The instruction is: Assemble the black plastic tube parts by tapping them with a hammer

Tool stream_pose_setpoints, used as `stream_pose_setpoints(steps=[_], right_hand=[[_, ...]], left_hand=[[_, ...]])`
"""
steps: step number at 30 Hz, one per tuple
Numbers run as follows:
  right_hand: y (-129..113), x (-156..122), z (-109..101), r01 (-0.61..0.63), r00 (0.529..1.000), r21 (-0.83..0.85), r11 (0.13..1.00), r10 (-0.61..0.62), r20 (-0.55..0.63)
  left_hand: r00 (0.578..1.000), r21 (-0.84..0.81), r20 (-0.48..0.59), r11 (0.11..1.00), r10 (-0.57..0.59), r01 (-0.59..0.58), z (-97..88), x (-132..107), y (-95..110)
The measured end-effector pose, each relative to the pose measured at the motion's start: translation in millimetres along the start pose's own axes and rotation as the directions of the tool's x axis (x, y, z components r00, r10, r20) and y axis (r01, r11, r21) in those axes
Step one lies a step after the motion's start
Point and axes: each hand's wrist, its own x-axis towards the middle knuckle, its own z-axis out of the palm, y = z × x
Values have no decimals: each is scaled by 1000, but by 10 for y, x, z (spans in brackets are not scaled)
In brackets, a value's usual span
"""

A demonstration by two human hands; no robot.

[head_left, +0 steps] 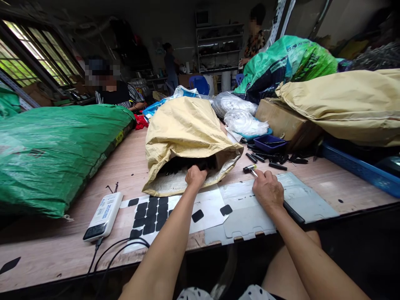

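Note:
My left hand (196,176) is at the mouth of a tan woven sack (187,125) lying on the bench. Its knuckles show and its fingers curl toward the dark inside, where black pieces (175,166) lie; what they grip is hidden. In my right hand (268,189) is a small hammer (250,168) with a metal head, its black handle sticking out past the wrist. This hand rests over a grey board (300,196). Under my left forearm lies a white sheet (206,204) bearing black rounded squares (150,216).
Several black pieces (277,166) lie beside a purple tray (270,143). A white power bank (103,216) with cables is at left. A green sack (59,154), a cardboard box (286,121) and a blue tray (359,166) flank the bench. A co-worker (118,96) sits opposite.

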Motion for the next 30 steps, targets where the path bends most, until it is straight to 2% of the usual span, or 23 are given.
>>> stream_pose_setpoints(steps=[3, 5, 8, 11, 13, 15, 23, 26, 28, 30], right_hand=[[-3, 1, -13, -4, 1000, -3, 1000, 4, 12], [-8, -1, -23, -7, 1000, -6, 1000, 7, 16], [-12, -4, -27, -6, 1000, -6, 1000, 6, 17], [-11, -3, -22, -6, 1000, -6, 1000, 6, 12], [-9, -4, -21, -10, 1000, -5, 1000, 10, 11], [-9, -7, -27, -14, 1000, -1, 1000, 14, 17], [15, 30, -66, -47, 996, 61, 997, 42, 81], [51, 38, -151, -63, 993, 154, 986, 46, 112], [58, -15, -258, -78, 995, 262, 962, 61, 75], [37, -131, -390, -73, 997, 423, 903, 66, 30]], left_hand=[[995, -24, 27, 995, 95, -95, -124, -149, -97], [974, -67, -17, 971, 228, -228, -195, -319, -165], [881, -167, -57, 866, 469, -472, -220, -641, -269], [790, -278, 64, 771, 610, -573, -139, -924, -364], [772, -292, 117, 765, 624, -574, -60, -1038, -412], [776, -279, 125, 772, 619, -571, 7, -1090, -444], [775, -283, 111, 767, 622, -575, 98, -1048, -492], [776, -286, 101, 765, 623, -577, 124, -1032, -506], [776, -296, 100, 763, 623, -575, 134, -1029, -512], [777, -305, 97, 762, 622, -572, 136, -1031, -515]])
